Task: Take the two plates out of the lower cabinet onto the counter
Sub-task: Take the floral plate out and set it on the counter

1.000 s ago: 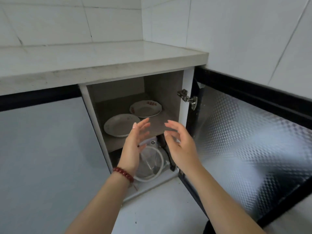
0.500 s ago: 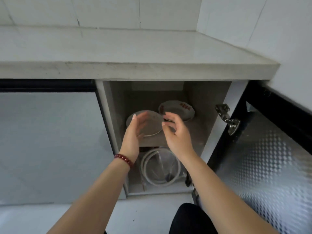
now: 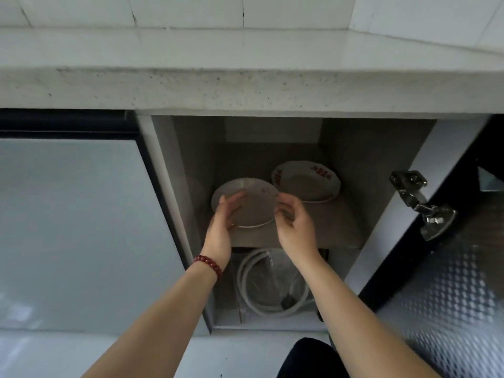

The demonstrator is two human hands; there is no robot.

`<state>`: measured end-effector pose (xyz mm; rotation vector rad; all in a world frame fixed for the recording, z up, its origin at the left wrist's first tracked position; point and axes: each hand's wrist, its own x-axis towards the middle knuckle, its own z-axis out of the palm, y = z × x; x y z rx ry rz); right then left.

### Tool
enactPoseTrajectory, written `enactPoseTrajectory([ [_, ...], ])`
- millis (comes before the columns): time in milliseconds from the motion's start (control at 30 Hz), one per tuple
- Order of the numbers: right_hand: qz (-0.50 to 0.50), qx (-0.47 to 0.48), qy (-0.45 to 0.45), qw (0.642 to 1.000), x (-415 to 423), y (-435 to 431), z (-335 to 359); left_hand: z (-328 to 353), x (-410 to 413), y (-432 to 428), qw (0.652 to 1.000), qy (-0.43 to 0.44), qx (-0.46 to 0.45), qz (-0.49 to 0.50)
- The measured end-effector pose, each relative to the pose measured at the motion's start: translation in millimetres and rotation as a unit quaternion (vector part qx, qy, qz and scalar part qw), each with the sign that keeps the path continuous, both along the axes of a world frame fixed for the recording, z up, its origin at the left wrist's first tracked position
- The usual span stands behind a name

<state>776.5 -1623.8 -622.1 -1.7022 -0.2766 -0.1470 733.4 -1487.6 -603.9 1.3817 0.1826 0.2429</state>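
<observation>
1. Two plates sit on the shelf (image 3: 338,230) inside the open lower cabinet (image 3: 381,165): a near plate (image 3: 252,205) at the front left of the shelf and a far plate (image 3: 306,181), with red markings on its rim, behind it to the right; whether their rims touch cannot be told.
2. Two bare hands reach into the cabinet. The left hand (image 3: 222,227), with a red bead bracelet (image 3: 208,264) at the wrist, has its fingers laid on the left rim of the near plate. The right hand (image 3: 296,225) curls its fingers round that plate's right rim. The plate is gripped from both sides; whether it has left the shelf cannot be told.
3. One pale stone bench (image 3: 245,58) runs above the cabinet, bare, with white tiled wall (image 3: 191,9) behind it.
4. One cabinet door (image 3: 450,282), with an embossed metal lining, stands open to the right of the cabinet, and one hinge (image 3: 417,200) shows on it.
5. Below the shelf, the cabinet's bottom compartment holds one coiled white hose (image 3: 261,304).
6. To the left of the cabinet is a closed grey door panel (image 3: 76,227).
</observation>
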Motion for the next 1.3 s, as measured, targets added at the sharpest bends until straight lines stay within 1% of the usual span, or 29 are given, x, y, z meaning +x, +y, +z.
enactPoseTrajectory([
  [100, -0.001, 0.013, -0.007, 1.0, 4, 7, -14, -11, 8, 3, 1.0, 0.0, 0.0, -0.003],
  [333, 0.001, 0.03, 0.02, 0.999, 12, 9, -45, -39, 12, 4, 0.999, 0.033, -0.001, 0.013],
  [433, -0.008, 0.039, 0.035, 0.999, 22, 8, -52, -45, 18, 10, 0.998, 0.05, -0.03, 0.021],
  [567, -0.03, 0.025, 0.059, 0.997, 36, 10, -59, -48, 31, 17, 0.991, 0.093, -0.078, 0.056],
  [633, -0.031, 0.023, 0.068, 0.997, 41, 13, -59, -48, 37, 20, 0.99, 0.087, -0.087, 0.069],
  [767, -0.025, 0.019, 0.079, 0.996, 48, 18, -58, -48, 47, 22, 0.994, 0.059, -0.066, 0.069],
  [967, -0.034, 0.006, 0.08, 0.996, 52, 23, -58, -44, 53, 22, 0.99, 0.053, -0.108, 0.071],
  [1067, -0.031, 0.023, 0.084, 0.996, 53, 24, -57, -40, 54, 23, 0.989, 0.057, -0.116, 0.078],
  [1233, -0.032, 0.102, 0.112, 0.988, 53, 24, -54, -35, 48, 20, 0.987, 0.065, -0.115, 0.09],
  [1300, -0.038, 0.114, 0.113, 0.986, 51, 23, -55, -34, 44, 18, 0.987, 0.08, -0.114, 0.084],
])
